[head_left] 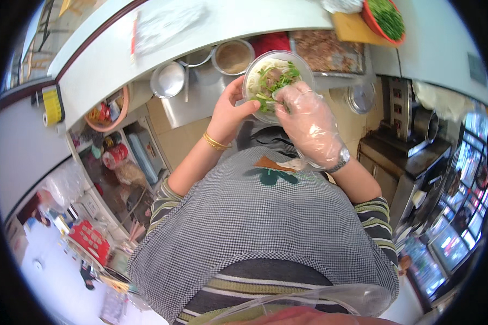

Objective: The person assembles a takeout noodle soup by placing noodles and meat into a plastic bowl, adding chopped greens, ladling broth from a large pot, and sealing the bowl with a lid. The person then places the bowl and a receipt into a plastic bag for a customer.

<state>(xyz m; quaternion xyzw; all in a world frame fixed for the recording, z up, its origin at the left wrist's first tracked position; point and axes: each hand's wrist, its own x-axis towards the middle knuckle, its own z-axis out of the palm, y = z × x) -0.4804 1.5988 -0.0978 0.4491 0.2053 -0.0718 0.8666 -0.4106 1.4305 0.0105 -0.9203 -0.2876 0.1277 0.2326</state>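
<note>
My bare left hand [232,103] grips the left side of a clear round plastic bowl [308,75], its thumb over the near rim. White noodles [254,83] lie in the bowl, topped with sliced meat [271,78] and leafy green herbs [290,74]. Over the bowl's near right side is my right hand [311,122], in a clear plastic glove. Its bent fingertips are closed on some green stems at the top of the food. Part of the bowl and its contents is hidden behind that hand.
Beyond the bowl are a metal tray of chopped meat [325,50], a pot with brown contents [232,57] and a metal pan [168,79]. A red basin of chopped greens [386,20] rests on a yellow board [351,28]. Stacked round clear containers or lids [361,98] stand right.
</note>
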